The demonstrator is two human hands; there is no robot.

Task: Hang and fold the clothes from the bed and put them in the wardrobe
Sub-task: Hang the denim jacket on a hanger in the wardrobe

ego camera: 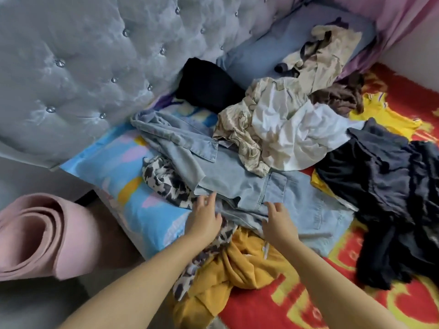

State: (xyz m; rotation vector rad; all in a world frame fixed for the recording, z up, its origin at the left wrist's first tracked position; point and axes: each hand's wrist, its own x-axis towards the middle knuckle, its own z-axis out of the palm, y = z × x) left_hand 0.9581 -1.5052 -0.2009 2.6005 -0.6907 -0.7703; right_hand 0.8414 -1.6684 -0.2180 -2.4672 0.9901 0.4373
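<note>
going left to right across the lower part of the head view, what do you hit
pink rolled mat → blue patterned pillow → left hand → right hand → dark navy garment

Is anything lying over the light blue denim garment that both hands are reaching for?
Yes. The left hand and right hand reach the denim garment's near edge unblocked, but the beige patterned garment and white garment lie across its far part. No wardrobe is in view.
</note>
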